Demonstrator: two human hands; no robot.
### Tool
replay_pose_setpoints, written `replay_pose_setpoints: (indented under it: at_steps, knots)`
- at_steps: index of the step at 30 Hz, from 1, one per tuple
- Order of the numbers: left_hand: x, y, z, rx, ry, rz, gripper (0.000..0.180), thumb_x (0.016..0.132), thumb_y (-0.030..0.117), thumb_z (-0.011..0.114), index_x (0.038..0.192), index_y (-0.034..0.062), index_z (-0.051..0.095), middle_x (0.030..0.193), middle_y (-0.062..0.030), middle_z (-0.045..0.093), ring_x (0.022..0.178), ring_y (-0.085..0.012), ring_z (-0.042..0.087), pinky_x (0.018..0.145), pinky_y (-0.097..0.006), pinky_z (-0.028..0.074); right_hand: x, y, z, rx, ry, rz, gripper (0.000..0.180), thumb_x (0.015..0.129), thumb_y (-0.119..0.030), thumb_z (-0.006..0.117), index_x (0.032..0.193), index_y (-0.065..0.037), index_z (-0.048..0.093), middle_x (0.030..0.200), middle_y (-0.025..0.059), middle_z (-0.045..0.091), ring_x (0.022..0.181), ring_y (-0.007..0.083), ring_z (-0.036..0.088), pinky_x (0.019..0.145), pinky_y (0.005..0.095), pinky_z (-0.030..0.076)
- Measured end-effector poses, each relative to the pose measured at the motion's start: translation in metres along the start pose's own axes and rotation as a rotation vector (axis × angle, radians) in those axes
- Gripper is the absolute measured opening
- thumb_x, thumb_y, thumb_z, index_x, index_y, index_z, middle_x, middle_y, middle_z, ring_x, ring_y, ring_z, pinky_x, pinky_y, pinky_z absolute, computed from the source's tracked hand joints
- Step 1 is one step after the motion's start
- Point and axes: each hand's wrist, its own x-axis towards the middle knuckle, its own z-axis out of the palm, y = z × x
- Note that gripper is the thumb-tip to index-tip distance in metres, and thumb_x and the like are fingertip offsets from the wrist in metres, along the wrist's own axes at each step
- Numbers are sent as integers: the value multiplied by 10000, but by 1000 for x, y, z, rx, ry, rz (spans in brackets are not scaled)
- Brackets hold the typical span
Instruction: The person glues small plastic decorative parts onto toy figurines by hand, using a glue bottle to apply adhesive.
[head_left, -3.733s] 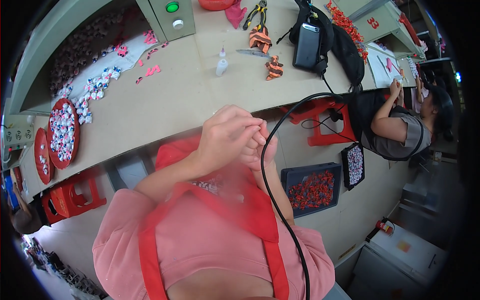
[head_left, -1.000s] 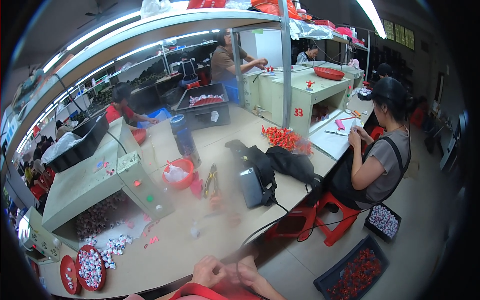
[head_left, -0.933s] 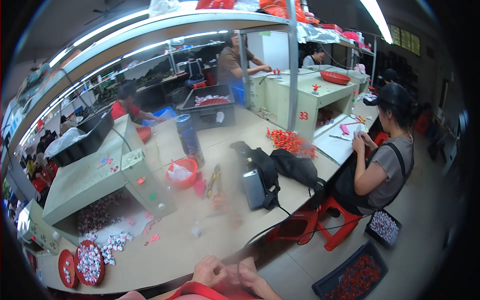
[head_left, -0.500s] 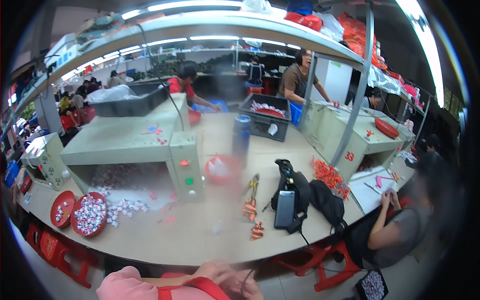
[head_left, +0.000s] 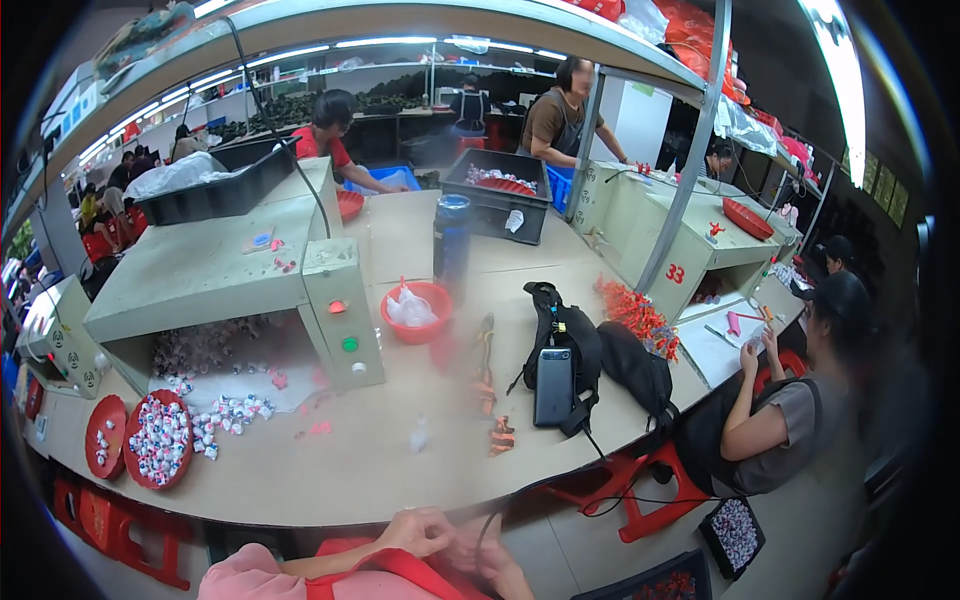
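My left hand (head_left: 418, 530) and my right hand (head_left: 483, 553) are pressed together at the bottom edge, close to my chest, above a red apron strap (head_left: 400, 572) and pink sleeve. Their fingers are curled, and I cannot tell whether they hold anything. A black cable (head_left: 590, 450) runs from beside my right hand up to a black bag (head_left: 575, 335) on the tan workbench (head_left: 330, 480). A dark phone-like device (head_left: 553, 386) lies on that bag.
On the bench stand a red tray of small white-pink pieces (head_left: 160, 440), a grey-green box with buttons (head_left: 340, 315), a red bowl (head_left: 415, 312), a blue tumbler (head_left: 452, 235) and orange parts (head_left: 500, 436). A person (head_left: 790, 420) sits at the right by a red stool (head_left: 650, 490).
The view has lifted from my lap to the whole bench and swung left. My hands have stayed together at my chest and now sit at the bottom edge.
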Motion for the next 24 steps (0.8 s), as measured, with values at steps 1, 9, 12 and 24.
replay_pose_setpoints:
  at_steps: [1, 9, 12, 24]
  knots:
    - [-1, 0, 1, -2, 34, -25, 75, 783, 82, 694, 829, 23, 689, 779, -76, 654, 704, -198, 640, 636, -288, 502, 1, 1, 1, -14, 64, 12, 332, 958, -305, 515, 698, -111, 446, 604, -52, 325, 483, 59, 256, 432, 217, 198]
    - [1, -10, 3, 230, 155, 147, 88, 697, 71, 684, 707, 49, 599, 709, -66, 600, 666, -231, 604, 597, -334, 491, -6, -15, 64, -36, 413, -8, 309, 974, -297, 488, 726, -117, 451, 587, -61, 314, 475, 59, 241, 441, 218, 198]
    - [2, -6, 4, 257, 160, 169, 100, 684, 68, 677, 698, 57, 578, 705, -67, 586, 676, -249, 592, 589, -349, 484, 9, 7, -7, -17, 75, 56, 308, 978, -302, 482, 734, -115, 453, 581, -65, 305, 472, 57, 238, 442, 218, 201]
    - [0, -8, 7, 234, 253, 197, 98, 671, 61, 671, 696, 64, 576, 680, -66, 573, 657, -253, 585, 587, -351, 483, -12, -33, 97, 5, 563, 73, 292, 974, -269, 484, 736, -109, 434, 591, -58, 305, 489, 49, 241, 442, 207, 208]
